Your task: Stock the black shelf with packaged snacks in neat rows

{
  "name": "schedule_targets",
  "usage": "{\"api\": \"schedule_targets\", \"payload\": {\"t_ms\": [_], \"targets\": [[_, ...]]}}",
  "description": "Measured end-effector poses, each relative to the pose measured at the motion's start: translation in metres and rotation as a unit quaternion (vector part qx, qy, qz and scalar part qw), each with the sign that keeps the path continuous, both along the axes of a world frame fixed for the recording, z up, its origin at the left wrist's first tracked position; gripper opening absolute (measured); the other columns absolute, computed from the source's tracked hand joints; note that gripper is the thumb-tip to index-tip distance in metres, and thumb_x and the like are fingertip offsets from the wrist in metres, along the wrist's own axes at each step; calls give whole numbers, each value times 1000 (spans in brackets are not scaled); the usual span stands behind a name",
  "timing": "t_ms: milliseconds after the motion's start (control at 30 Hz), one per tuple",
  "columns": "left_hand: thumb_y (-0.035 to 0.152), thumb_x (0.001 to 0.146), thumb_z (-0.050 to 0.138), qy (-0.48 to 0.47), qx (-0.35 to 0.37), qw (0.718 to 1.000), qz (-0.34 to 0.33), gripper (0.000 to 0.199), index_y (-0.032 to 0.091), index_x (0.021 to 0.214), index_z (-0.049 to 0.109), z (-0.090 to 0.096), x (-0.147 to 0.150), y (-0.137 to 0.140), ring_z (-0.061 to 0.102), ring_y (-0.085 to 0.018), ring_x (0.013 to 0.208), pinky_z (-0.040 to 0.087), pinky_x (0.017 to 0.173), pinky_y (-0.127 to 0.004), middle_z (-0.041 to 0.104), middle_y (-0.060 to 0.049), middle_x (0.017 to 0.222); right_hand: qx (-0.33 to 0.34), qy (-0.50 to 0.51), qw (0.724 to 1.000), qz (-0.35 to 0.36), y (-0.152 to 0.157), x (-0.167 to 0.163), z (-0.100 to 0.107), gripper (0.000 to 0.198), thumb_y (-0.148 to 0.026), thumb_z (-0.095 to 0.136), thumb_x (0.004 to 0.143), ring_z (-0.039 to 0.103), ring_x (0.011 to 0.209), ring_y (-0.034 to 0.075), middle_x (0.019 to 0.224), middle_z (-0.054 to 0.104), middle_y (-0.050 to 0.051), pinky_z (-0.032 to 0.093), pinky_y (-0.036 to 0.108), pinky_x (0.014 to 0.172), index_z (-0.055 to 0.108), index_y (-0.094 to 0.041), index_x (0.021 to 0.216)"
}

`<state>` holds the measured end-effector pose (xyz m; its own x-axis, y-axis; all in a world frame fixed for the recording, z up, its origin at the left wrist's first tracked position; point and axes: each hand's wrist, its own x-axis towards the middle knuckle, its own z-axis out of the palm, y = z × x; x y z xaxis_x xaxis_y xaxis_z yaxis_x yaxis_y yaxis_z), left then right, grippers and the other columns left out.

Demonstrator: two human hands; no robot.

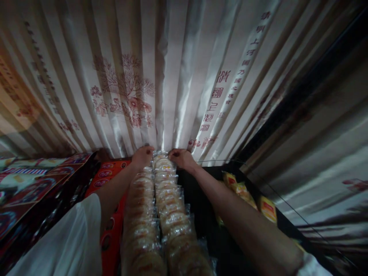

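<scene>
Two long rows of flat round pastries in clear plastic wrappers run away from me, a left row (140, 214) and a right row (172, 214). They overlap one another and lean in stacks. At the far end of the right row, a wrapped pastry (162, 163) lies between my hands. My left hand (143, 156) is closed, its fingertips pinched at the left edge of that wrapper. My right hand (183, 159) pinches at the right edge, thumb and fingers together. The dim light blurs the exact contact of the fingertips.
A pleated pale curtain (172, 76) with red drawings and characters hangs right behind the rows. Red printed boxes (110, 172) and dark patterned packages (43, 188) lie at left. Small yellow packets (241, 191) sit on the black surface (198, 199) at right, near a thin cord.
</scene>
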<state>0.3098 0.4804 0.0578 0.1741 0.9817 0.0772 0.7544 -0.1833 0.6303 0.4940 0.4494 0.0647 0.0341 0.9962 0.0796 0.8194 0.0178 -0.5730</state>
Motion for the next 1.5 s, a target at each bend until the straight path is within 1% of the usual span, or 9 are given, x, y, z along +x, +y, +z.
{"api": "schedule_targets", "payload": {"t_ms": [233,400,533,700,867,1067,1167,1267,1500], "targets": [[31,81,51,-13,-1,999,-50,33,19,109,63,0,1,-3,63,-17,91,47,80,-24,70,-2,99,43,33,998,-32,-3,-10,-8,16,-30,53,82,61,71,13,77,69,0,41,20,62,66,-21,78],[23,75,57,20,14,998,-53,33,19,107,63,0,2,-8,62,-18,92,45,83,-25,69,-3,96,79,37,995,-50,-13,-1,-10,19,-37,52,83,59,68,12,76,67,1,40,21,60,62,-21,86],[22,76,56,35,23,998,-41,34,20,110,62,2,4,-11,61,-19,96,44,85,-25,68,-3,103,47,20,999,-9,-23,10,-12,23,-42,54,80,57,61,12,67,64,-1,38,22,56,63,-22,74],[28,79,53,44,33,998,-37,34,22,111,62,0,3,-10,61,-18,98,44,85,-24,68,-3,106,38,55,998,23,-23,13,-18,8,-28,61,75,55,59,11,67,64,-3,37,20,56,63,-21,72],[44,75,58,29,5,997,-73,39,26,110,62,-7,-2,-7,62,-17,96,45,82,-22,69,1,104,64,64,996,-5,-20,3,-19,9,-28,59,77,57,63,11,70,65,-2,38,20,58,63,-21,73],[37,74,57,58,7,996,-65,39,24,110,62,-2,-1,-16,61,-19,99,45,85,-25,68,-1,106,84,8,994,-72,-37,6,-9,21,-40,53,82,59,68,14,75,66,1,39,23,60,62,-21,85],[35,75,57,60,5,996,-60,40,22,112,62,3,2,-22,60,-20,101,44,86,-25,67,-3,109,45,-35,998,-27,-49,11,-2,26,-46,53,82,58,65,14,70,65,0,38,23,58,64,-22,78],[34,75,56,69,6,996,-49,39,22,111,62,8,4,-26,59,-21,102,44,86,-26,66,-4,111,1,-56,998,21,-55,12,0,21,-42,59,78,57,62,13,67,65,-1,35,22,56,66,-23,76],[43,76,55,71,22,995,-66,40,22,110,63,6,1,-25,59,-22,104,44,87,-27,67,-4,110,6,-12,1000,13,-52,5,-8,10,-26,57,78,58,64,12,71,67,-1,38,21,58,66,-22,76]]}}
